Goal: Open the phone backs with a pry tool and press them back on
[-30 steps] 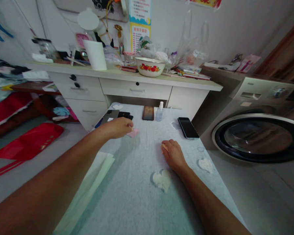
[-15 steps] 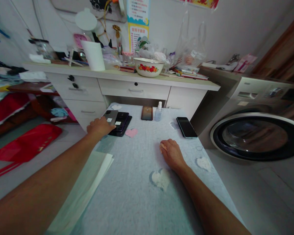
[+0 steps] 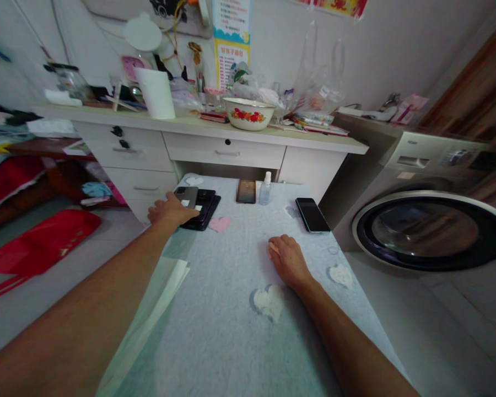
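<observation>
Left hand: its grip (image 3: 171,212) lies over the near end of the gray phone (image 3: 187,194), thumb to the right and fingers toward the left edge; the undersides are hidden, so I cannot tell whether it pinches the phone.
Gray phone: under and just beyond the left grip, back up, its camera block at the far end and a white label partly under the hand.
Dark phones: two (image 3: 207,202), overlapping just right of the left grip, beside the gray phone; the thumb reaches over toward the label on one.
Right hand: its grip (image 3: 287,255) rests on the cloth, fingers curled in and pressed together in a loose fist.
Black phone: screen up (image 3: 313,215), beyond the right grip and to its right, well apart from the other phones.
Spray bottle: upright and clear (image 3: 265,192), beyond the right grip and slightly to its left.
Brown-screened phone: flat (image 3: 246,191), just left of the bottle, beyond and right of the left grip.
Pink heart: on the cloth (image 3: 220,224), near the left thumb.
Pale sheet: folded (image 3: 165,281), nearer the wearer than the left grip, partly behind the forearm.
Desk: covered in a gray-blue cloth (image 3: 219,298) under both grips.
Flowered bowl: on the white cabinet (image 3: 248,114), well beyond both grips.
</observation>
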`<state>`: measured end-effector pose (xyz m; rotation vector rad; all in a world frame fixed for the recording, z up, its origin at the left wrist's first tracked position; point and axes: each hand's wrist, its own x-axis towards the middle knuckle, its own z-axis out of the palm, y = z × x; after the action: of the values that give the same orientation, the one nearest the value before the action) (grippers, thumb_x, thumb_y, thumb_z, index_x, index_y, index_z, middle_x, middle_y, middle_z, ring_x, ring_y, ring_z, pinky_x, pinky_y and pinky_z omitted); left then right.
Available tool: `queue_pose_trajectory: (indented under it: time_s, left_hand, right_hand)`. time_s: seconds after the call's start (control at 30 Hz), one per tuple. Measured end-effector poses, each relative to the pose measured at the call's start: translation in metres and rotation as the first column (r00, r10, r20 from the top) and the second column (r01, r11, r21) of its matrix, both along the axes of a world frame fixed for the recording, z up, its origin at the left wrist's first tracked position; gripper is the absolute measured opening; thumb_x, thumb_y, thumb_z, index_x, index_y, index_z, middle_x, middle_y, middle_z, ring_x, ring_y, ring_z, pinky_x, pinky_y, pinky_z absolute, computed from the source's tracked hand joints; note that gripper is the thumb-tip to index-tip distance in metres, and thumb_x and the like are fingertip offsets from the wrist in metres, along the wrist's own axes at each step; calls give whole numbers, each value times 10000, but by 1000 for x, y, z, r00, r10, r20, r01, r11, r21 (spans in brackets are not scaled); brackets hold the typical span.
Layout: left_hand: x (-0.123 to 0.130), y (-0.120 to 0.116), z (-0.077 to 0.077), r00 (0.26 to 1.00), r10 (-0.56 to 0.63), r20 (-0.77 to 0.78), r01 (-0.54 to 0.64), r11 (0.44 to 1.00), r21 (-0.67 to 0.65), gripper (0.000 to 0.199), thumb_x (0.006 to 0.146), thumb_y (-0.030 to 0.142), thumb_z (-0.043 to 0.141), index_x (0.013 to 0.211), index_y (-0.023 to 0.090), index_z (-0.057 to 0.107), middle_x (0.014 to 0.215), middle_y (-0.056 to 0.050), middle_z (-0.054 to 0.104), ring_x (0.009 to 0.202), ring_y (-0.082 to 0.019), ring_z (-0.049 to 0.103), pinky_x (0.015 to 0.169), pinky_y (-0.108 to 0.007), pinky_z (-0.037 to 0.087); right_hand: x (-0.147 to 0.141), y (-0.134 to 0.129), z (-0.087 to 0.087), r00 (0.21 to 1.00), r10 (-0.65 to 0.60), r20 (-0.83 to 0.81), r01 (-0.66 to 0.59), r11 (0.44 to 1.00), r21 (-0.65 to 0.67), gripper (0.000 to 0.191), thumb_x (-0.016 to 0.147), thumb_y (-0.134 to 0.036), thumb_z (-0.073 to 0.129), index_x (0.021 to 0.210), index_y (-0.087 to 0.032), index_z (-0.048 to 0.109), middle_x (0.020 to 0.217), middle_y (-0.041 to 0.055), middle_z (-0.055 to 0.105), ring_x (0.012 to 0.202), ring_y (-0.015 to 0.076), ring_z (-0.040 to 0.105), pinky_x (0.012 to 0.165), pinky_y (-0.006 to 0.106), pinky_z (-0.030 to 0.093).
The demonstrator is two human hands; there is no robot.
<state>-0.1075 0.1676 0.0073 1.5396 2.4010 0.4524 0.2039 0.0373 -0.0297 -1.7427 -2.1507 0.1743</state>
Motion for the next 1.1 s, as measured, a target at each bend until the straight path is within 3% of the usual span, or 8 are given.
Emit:
queue_pose_trajectory:
  time_s: [0.03,0.1,0.37,0.6,0.77,0.87,1.0,1.1]
  left_hand:
    - [-1,1,-2,996,77,-48,-78,997,-11,1031,525,603,758,1326,115,331,1326,-315,421,1242,-517,399,932,-598,382]
    - [0,2,-2,993,98,-70,-99,995,-11,1037,533,602,760,1333,106,325,1313,-313,441,1225,-483,440,917,-543,423]
    - [10,-12,11,999,46,-23,-46,999,22,997,569,422,787,1352,90,264,1262,-287,523,1157,-417,548,858,-460,484]
    - [26,-41,6,963,-131,236,111,989,96,921,596,390,790,1350,193,299,1205,-145,613,1049,-318,628,807,-382,512]
    - [56,-79,2,793,-321,518,296,946,134,964,562,448,823,1342,187,319,1263,-147,580,1104,-285,601,860,-346,506]
    - [72,-101,-1,723,-439,534,418,893,168,906,584,423,800,1332,230,327,1338,-130,529,1122,-286,593,888,-364,497]
    - [88,-126,-4,776,-535,333,509,844,171,906,589,333,753,1360,245,287,1376,-123,491,1194,-301,540,950,-385,450]
    - [97,-141,-7,826,-520,220,514,853,86,928,601,360,725,1386,230,247,1348,-159,501,1187,-329,543,921,-401,454]
  right_hand:
    - [0,0,0,1000,0,3,0,1000,2,226,948,-220,444,1023,-175,651,950,92,616,897,204,526,825,295,364]
    - [0,0,0,1000,0,11,0,1000,-2,223,950,-225,444,1012,-177,654,949,90,618,893,203,528,828,296,364]
    - [0,-1,1,1000,0,0,0,1000,-1,217,949,-231,454,1026,-180,651,958,90,626,898,205,532,833,295,366]
    - [-1,-1,3,999,1,-39,-1,1000,8,202,936,-208,460,991,-176,652,952,96,636,902,203,547,843,298,385]
    - [3,-2,1,958,-13,-286,34,997,71,250,907,-208,464,1125,-162,577,1061,106,646,992,218,561,905,341,402]
    - [7,-4,0,839,-11,-545,41,998,44,244,896,-285,488,1115,-187,528,950,55,636,866,191,585,793,316,450]
    - [8,-5,0,519,-11,-855,-120,989,-86,226,862,-401,543,1001,-224,522,764,-23,568,618,123,526,565,234,436]
    - [7,-6,2,344,-39,-938,-209,971,-117,278,838,-422,591,1035,-230,551,795,-20,585,633,108,535,565,215,445]
